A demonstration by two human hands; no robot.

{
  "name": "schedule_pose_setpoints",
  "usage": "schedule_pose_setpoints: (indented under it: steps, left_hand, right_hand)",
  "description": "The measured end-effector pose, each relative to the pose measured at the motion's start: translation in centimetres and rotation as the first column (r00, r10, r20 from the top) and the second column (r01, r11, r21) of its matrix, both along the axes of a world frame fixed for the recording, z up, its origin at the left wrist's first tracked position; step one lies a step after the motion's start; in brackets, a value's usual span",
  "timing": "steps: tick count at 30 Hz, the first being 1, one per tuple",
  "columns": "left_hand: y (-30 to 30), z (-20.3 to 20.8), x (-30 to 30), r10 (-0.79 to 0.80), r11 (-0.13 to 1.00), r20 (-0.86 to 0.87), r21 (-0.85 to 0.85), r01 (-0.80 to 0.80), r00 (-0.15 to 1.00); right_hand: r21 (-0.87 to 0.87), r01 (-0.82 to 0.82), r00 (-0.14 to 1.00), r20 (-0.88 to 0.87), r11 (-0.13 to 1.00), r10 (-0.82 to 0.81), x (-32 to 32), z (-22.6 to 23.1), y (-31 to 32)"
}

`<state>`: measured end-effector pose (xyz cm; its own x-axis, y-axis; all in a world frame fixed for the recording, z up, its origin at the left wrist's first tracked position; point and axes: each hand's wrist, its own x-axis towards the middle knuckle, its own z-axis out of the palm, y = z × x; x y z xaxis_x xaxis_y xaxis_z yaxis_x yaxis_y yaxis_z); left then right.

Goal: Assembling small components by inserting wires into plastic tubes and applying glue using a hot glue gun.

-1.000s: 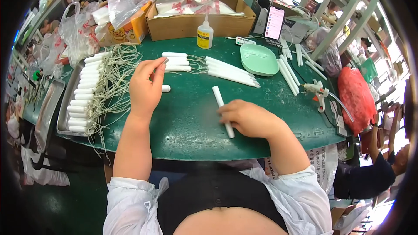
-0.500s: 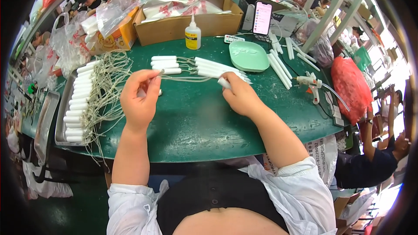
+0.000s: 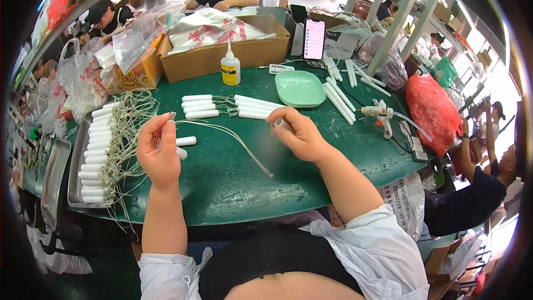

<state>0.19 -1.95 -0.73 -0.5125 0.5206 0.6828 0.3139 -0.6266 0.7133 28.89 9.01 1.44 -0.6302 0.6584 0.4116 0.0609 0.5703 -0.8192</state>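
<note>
— What's the cord (image 3: pixel 222 132) doing?
— Running taut between both hands above the table (image 3: pixel 233 183); left hand (image 3: pixel 158 153) is pinching its end, right hand (image 3: pixel 300 133) is gripping a white tube (image 3: pixel 280 124), probably threading it.
— Around them?
— Tubes (image 3: pixel 201 106) lying beyond the hands, tray (image 3: pixel 75 175) sitting left, glue bottle (image 3: pixel 230 66) standing farther back.

left hand (image 3: pixel 159 153): raised, fingers pinched in a grip | right hand (image 3: pixel 300 133): raised, fingers curled closed

matt green table top (image 3: pixel 233 183), smooth white plastic tubes (image 3: pixel 201 106), thin cord (image 3: pixel 233 139) (pale, fibrous), dull metal tray (image 3: pixel 75 172), brown cardboard box (image 3: pixel 244 53)
</note>
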Motion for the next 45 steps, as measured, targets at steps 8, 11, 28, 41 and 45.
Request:
schedule_pose_setpoints:
  steps: [8, 11, 28, 41, 45]
  left_hand:
    - [0.5, 0.2, -0.2, 0.041, 0.996, 0.096, 0.074, -0.048, 0.995]
    - [1.0, 0.3, -0.2, 0.071, 0.992, 0.086, 0.094, -0.080, 0.994]
    - [0.5, 1.0, 0.3, 0.128, 0.975, 0.083, 0.170, -0.140, 0.988]
    - [0.3, 1.8, 1.8, -0.122, 0.991, -0.265, -0.094, 0.100, 0.956]
    - [0.9, 0.5, 4.0, -0.252, 0.943, -0.398, -0.305, 0.132, 0.882]
  right_hand:
    - [0.291, -0.212, 0.944, 0.307, 0.933, 0.119, -1.2, -1.3, -1.5]
    - [0.014, -0.285, 0.931, 0.241, 0.958, 0.274, -1.2, -0.8, -2.3]
    - [-0.638, -0.331, 0.872, 0.074, 0.696, 0.483, -0.4, 1.2, -3.2]
    - [-0.537, -0.242, 0.961, -0.017, 0.808, 0.276, -1.7, 0.4, -3.2]
    - [-0.056, 0.012, 0.993, 0.118, 0.998, -0.005, -1.7, -1.5, -1.9]
